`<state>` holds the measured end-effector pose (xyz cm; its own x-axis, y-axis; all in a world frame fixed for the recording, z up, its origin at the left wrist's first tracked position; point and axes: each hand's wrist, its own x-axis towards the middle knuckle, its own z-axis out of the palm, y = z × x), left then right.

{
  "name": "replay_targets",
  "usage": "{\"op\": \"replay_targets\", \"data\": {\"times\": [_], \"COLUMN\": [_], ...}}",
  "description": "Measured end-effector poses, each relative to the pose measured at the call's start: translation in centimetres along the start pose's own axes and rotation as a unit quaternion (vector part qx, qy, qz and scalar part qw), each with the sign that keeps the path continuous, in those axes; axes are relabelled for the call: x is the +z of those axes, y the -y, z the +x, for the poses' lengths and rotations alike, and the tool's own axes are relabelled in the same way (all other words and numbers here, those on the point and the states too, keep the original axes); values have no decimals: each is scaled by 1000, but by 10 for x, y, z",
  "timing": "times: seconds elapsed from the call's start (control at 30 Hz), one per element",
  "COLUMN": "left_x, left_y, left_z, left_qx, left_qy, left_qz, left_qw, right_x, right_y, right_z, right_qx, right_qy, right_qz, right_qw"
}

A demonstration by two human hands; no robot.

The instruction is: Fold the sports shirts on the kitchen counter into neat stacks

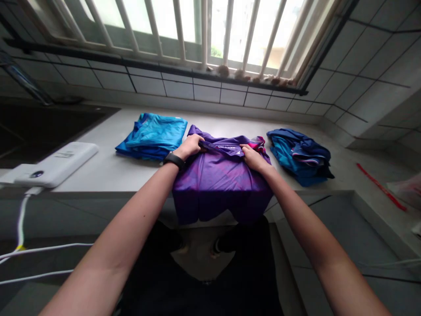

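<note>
A purple shirt (220, 175) lies on the white counter, its lower part hanging over the front edge. My left hand (191, 145) pinches the upper left of the shirt, where a dark folded band with pale lettering runs across. At that band's other end, my right hand (253, 157) grips the fabric, close to a pink and white trimmed bit. Left of the shirt sits a folded blue garment (156, 136). On the right lies a crumpled navy and blue garment (299, 153) with striped trim. Neither hand touches these two.
A white power bank (61, 164) with a cable plugged in stands at the counter's left, near a dark sink (39, 127). A red strip (381, 186) lies far right. Behind the counter (131, 175) rise a tiled wall and a barred window (204, 35).
</note>
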<state>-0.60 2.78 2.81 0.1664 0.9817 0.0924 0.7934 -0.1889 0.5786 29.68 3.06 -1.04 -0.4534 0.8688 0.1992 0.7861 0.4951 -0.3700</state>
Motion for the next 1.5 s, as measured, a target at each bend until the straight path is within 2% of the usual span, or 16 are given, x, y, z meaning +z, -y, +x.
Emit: {"op": "replay_targets", "data": {"times": [0.27, 0.5, 0.67, 0.77, 0.87, 0.93, 1.0, 1.07, 1.13, 1.2, 1.3, 1.4, 1.5], "left_x": [-2, -4, -6, -18, -35, -45, -49, -46, -37, -27, -17, -14, -9], "left_y": [23, 27, 14, 0, -19, -31, -37, -35, -27, -16, -4, 0, 2], "left_z": [55, 76, 78, 66, 35, 1, -43, -88, -129, -157, -174, -173, -164], "left_qx": [-4, 2, 4, 39, 72, 93, 120, 138, 142, 128, 146, 169, 165], "left_qy": [-15, -2, -6, -52, -137, -176, -177, -132, -50, 20, 70, 71, 58], "left_qz": [-17, 4, 101, 110, 64, 25, -12, -50, -84, -96, -70, -44, -25], "left_qw": [1000, 1000, 995, 992, 986, 980, 977, 980, 985, 987, 984, 982, 984], "right_x": [1, -1, -9, -20, -39, -52, -59, -58, -50, -40, -35, -39, -38], "right_y": [-28, -46, -31, -10, 10, 21, 29, 35, 39, 41, 45, 48, 46], "right_z": [47, 76, 97, 98, 72, 36, -12, -63, -109, -143, -168, -170, -163], "right_qx": [-24, -34, 38, 45, 11, -14, -36, -57, -80, -78, -79, -78, -36], "right_qy": [-19, -18, 7, -1, -87, -146, -187, -194, -165, -132, -81, -38, -19], "right_qz": [-17, -15, -76, -83, -50, -17, 19, 55, 81, 79, 65, 38, -43], "right_qw": [999, 999, 996, 996, 995, 989, 981, 978, 980, 985, 991, 996, 998]}}
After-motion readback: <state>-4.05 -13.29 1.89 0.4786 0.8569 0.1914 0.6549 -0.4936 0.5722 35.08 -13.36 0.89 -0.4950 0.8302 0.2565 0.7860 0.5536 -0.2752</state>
